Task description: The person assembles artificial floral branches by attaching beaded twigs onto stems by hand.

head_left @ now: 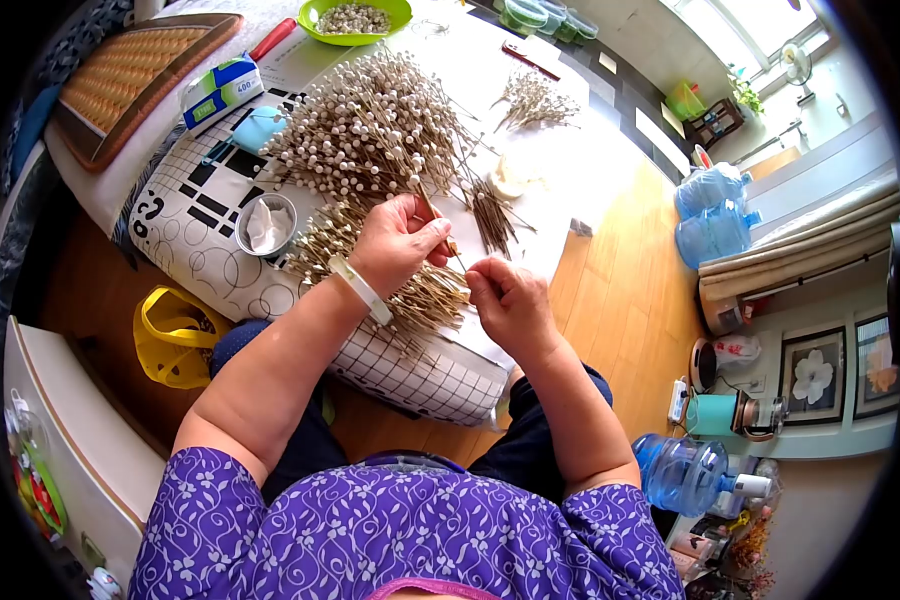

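Note:
My left hand (395,243) has its fingers closed around a thin brown stem (428,200) with a small pale bead at its top. Just to the right, my right hand (513,300) pinches at the lower end of that stem; what lies between its fingertips is too small to make out. Beyond both hands spreads a big pile of stems with white beads (375,120). More beaded stems (320,240) lie under my left hand and forearm. A bundle of bare stem ends (492,220) is near my right hand. A round tub (266,225) with white material stands left.
A green bowl (355,22) of beads stands at the back beside a red-handled tool (273,38). A tissue pack (222,93) and light-blue item (259,129) lie left. A smaller stem bunch (535,100) lies back right. A yellow basket (173,345) is on the floor.

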A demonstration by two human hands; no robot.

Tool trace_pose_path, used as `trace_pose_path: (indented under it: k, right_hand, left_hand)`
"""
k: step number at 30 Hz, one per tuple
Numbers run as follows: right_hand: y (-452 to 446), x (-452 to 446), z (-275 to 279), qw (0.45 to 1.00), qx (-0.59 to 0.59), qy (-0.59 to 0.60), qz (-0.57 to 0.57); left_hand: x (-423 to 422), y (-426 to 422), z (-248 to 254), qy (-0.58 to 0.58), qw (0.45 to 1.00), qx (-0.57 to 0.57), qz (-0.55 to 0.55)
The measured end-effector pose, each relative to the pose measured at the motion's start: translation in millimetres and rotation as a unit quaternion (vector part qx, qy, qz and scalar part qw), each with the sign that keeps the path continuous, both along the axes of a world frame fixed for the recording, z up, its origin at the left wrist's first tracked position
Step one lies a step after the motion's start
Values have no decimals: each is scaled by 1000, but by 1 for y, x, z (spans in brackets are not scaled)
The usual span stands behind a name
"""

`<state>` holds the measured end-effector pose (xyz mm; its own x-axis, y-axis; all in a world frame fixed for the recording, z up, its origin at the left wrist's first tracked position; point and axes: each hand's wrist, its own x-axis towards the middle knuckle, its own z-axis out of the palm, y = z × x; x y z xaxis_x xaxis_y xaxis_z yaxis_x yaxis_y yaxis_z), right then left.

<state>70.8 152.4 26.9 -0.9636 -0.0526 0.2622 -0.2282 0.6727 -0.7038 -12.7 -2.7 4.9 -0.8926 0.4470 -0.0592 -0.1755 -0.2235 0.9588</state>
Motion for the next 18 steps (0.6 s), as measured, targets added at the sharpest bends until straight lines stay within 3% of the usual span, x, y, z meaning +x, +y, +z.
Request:
trace_pose_path:
  k: [18]
  right_hand:
    - [0, 1, 1, 998, 31, 53, -8]
  left_hand:
    - [0, 3, -2, -3, 1000, 13, -13]
